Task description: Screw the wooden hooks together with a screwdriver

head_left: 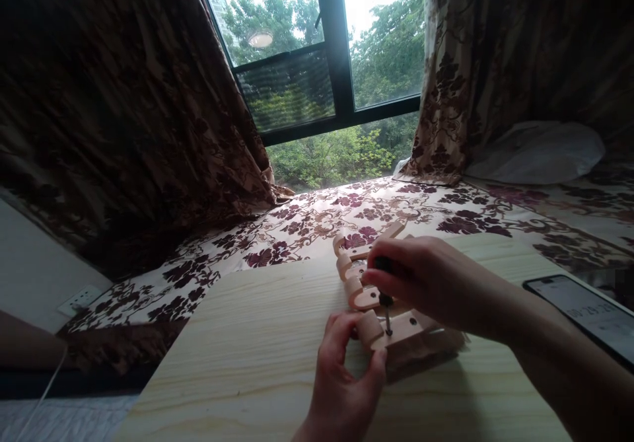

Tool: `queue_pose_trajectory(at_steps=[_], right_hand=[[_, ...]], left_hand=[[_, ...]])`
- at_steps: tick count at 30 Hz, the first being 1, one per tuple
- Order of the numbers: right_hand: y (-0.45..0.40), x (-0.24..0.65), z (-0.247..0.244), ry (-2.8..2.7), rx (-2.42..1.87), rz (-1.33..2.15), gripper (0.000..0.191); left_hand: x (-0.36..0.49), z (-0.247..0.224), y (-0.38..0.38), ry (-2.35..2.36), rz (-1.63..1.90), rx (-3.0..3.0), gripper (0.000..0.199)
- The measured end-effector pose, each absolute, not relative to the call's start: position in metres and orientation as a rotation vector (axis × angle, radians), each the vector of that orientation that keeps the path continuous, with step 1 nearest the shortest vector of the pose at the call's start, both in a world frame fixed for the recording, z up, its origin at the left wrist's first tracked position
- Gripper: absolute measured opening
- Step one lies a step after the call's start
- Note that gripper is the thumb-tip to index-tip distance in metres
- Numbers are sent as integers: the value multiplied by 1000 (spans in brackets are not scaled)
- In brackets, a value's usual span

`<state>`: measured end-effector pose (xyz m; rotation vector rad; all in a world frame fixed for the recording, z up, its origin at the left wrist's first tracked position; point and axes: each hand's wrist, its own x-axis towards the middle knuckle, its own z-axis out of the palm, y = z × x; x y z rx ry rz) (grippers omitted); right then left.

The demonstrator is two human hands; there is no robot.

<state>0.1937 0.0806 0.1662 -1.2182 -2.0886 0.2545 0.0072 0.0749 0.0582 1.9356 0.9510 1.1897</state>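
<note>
A row of light wooden pieces with rounded ends [364, 298] lies on the pale wooden board [257, 336]. Dark screws or holes dot the pieces. My right hand [413, 273] is closed round the dark handle of a screwdriver [387, 316], whose shaft points down with its tip at a dark spot on the nearest piece. The thumb and fingers of my left hand [347, 369] pinch the rounded end of that nearest piece [370, 331]. Beneath the pieces, on their right side, is a brownish wrapped or translucent base [426, 356], partly hidden by my right hand and forearm.
At the right a phone [584, 316] lies on the board, showing a timer. Flowered cloth [317, 221] spreads behind the board, up to a window [341, 65] between dark patterned curtains [123, 98]. A whitish bag-like object [539, 151] rests at the back right.
</note>
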Motion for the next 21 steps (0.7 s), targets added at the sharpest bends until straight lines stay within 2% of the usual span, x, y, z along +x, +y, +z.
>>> queue_pose_trajectory(at_steps=[3,8,15,21], right_hand=[[83,196,165,-2045,-1357,150,25],[76,197,169,-2157,-1142,276,7],[79,200,167,-2121,-1316,135,22],[71,198,172,-2202,-1114,289,13]], left_hand=[[7,58,75,951,1185,1940,19],[9,58,76,924,1224,1947,21],[7,55,76,925,1245,1958,22],[8,56,77,911,1247,1962,23]])
